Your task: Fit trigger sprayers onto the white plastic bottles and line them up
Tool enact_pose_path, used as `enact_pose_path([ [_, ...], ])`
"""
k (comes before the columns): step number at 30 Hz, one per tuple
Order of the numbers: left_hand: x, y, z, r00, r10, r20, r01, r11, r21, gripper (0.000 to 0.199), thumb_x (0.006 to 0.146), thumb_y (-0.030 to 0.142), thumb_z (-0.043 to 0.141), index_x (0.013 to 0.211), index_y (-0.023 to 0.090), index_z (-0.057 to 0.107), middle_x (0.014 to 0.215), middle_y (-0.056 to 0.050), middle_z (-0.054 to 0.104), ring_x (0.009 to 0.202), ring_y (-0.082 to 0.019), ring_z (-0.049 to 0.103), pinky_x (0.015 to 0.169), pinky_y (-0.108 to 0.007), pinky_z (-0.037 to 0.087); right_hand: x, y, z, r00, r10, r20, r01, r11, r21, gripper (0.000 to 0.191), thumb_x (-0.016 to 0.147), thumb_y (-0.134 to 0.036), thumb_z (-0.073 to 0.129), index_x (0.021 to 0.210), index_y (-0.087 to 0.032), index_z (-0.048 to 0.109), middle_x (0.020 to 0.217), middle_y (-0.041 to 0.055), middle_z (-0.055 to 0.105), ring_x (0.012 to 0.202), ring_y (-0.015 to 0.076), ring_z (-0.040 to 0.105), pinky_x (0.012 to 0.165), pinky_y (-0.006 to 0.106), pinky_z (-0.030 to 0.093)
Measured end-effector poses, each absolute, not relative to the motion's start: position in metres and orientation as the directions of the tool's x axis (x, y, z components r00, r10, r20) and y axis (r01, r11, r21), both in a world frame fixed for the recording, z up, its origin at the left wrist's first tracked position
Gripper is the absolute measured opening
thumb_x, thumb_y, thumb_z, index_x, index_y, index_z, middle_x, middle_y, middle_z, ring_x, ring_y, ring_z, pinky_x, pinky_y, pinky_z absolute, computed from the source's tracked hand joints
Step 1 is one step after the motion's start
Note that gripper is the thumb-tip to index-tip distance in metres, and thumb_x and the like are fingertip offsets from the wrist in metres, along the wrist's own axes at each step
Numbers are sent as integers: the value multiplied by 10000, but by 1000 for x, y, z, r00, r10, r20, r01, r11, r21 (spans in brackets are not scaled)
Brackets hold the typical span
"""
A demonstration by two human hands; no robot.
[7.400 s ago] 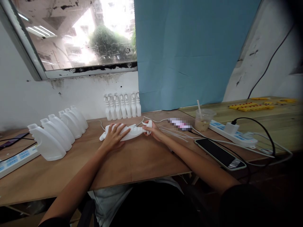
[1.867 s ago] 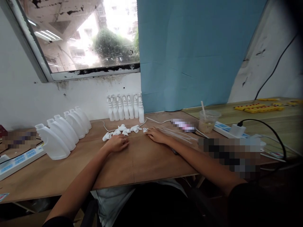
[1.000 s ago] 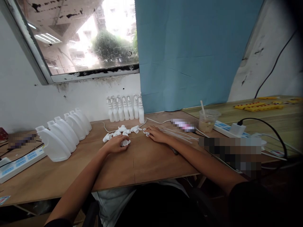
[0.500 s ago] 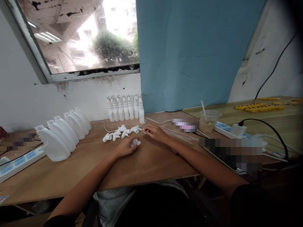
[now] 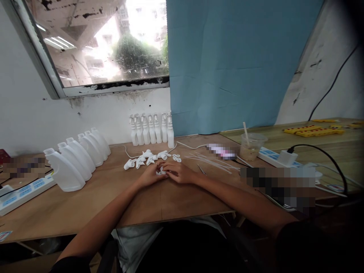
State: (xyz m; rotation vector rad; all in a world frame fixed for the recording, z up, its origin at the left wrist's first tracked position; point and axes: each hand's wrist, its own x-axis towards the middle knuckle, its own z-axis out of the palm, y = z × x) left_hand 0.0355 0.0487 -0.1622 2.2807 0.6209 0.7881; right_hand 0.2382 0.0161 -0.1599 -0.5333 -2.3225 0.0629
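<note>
My left hand [image 5: 150, 176] is closed around a white trigger spray head [image 5: 161, 171], low over the middle of the table. My right hand [image 5: 179, 172] meets it there, fingertips pinched together over the top of the spray head. Whatever lies between the right fingertips is hidden. Just beyond the hands lie several white ring washers [image 5: 176, 157]. To their left is a group of loose white spray heads [image 5: 148, 156]. Several thin white dip tubes [image 5: 216, 163] lie on the right, with a slim pointed metal tool [image 5: 201, 169] near my right wrist.
Translucent bottles [image 5: 66, 172] stand in a row at left, beside a power strip [image 5: 28, 193]. Assembled white spray bottles [image 5: 155, 131] line the wall. A plastic cup with a straw [image 5: 250, 146], another power strip [image 5: 269, 154] and cables are on the right.
My right hand has come from the washers back toward me and left, and now meets my left hand at the spray head. The washers and metal tool are uncovered.
</note>
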Motion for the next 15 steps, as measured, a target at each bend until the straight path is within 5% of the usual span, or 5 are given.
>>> enact_pose_path([
  [6, 27, 49, -161, 672, 638, 376, 459, -757, 465, 433, 810, 484, 665, 1097, 207, 496, 924, -13, 624, 818, -184, 589, 714, -279, 436, 239, 20, -163, -625, 413, 663, 376, 903, -208, 165, 868, -168, 531, 1011, -208, 604, 1074, 108, 655, 1015, 223, 598, 898, 386, 498],
  [11, 22, 51, -161, 714, 590, 377, 489, -806, 334, 492, 843, 520, 621, 1236, 256, 486, 1059, -18, 631, 930, -204, 606, 790, -288, 437, 243, 23, -164, -626, 416, 660, 401, 897, -185, 125, 864, -196, 567, 983, -197, 606, 1134, 120, 594, 1066, 228, 554, 930, 389, 471],
  [15, 20, 54, -162, 745, 566, 354, 499, -824, 268, 467, 809, 538, 656, 1149, 243, 532, 1014, -17, 638, 909, -203, 610, 781, -280, 436, 244, 23, -162, -622, 453, 639, 447, 875, -185, 115, 848, -230, 607, 956, -192, 609, 1116, 114, 574, 1044, 230, 548, 914, 382, 470],
])
